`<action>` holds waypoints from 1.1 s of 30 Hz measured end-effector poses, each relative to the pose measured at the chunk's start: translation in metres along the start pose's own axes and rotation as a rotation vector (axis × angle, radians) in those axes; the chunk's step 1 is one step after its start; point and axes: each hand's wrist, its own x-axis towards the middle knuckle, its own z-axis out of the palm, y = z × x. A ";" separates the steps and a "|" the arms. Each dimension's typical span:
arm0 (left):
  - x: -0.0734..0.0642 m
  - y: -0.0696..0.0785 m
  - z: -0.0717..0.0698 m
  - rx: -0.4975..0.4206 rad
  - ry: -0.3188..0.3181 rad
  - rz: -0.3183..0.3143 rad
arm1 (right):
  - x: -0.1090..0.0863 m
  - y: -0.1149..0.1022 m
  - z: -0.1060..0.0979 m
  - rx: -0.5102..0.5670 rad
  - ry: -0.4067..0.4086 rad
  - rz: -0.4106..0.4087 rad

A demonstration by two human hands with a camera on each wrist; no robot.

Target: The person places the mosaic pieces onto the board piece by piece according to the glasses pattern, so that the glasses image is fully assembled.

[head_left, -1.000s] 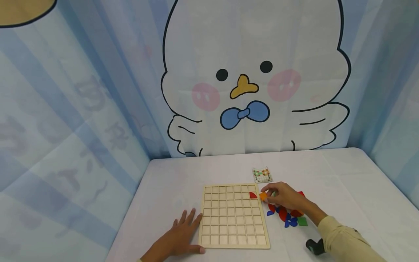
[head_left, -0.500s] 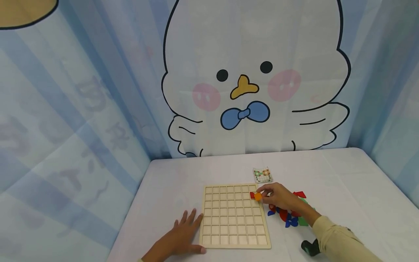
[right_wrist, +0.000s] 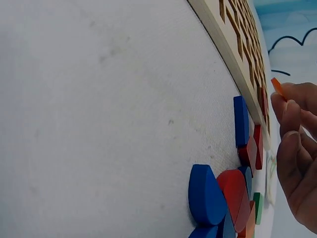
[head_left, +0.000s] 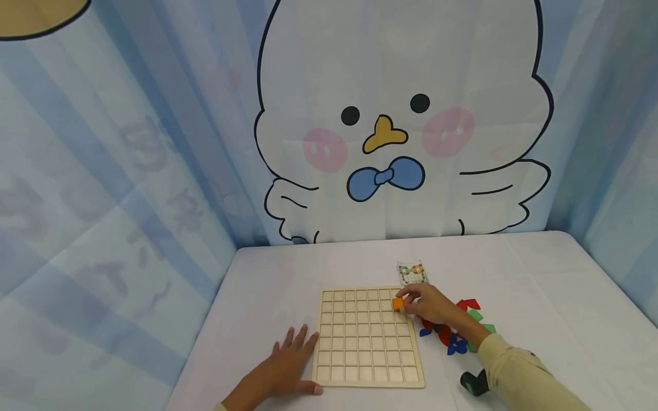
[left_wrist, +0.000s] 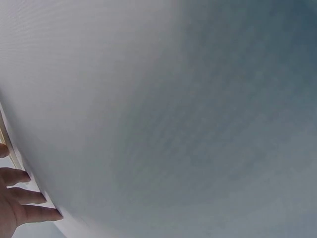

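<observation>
My right hand [head_left: 425, 302] pinches a small orange tile [head_left: 398, 304] between thumb and fingers, over a cell near the top right corner of the wooden grid board [head_left: 357, 345]. In the right wrist view the orange tile [right_wrist: 278, 87] shows edge-on at the fingertips, with a red piece [right_wrist: 264, 101] lying in the board behind it. My left hand [head_left: 285, 364] rests spread beside the board's left edge, thumb by its lower left corner. The left wrist view catches those straight fingers [left_wrist: 34, 213] on the white cloth.
Right of the board lies a loose pile of red, blue and green pieces [head_left: 456, 339], partly under my right forearm. A small printed pattern card [head_left: 412, 273] lies beyond the board's top right corner. A black object [head_left: 474, 383] sits by my right sleeve.
My right hand has carried the orange tile leftward from beside the board to over its upper right cells, covering the red piece from the head view. The left hand stays put.
</observation>
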 end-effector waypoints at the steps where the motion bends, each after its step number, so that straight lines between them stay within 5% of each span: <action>1: 0.000 -0.001 0.000 -0.002 0.001 0.001 | 0.001 0.000 0.001 -0.001 0.001 0.005; 18: -0.001 0.000 0.002 -0.004 0.013 0.002 | 0.010 -0.007 0.004 -0.086 0.001 -0.134; 33: -0.002 -0.001 0.002 -0.007 0.014 0.003 | 0.018 -0.016 0.014 -0.278 0.032 -0.104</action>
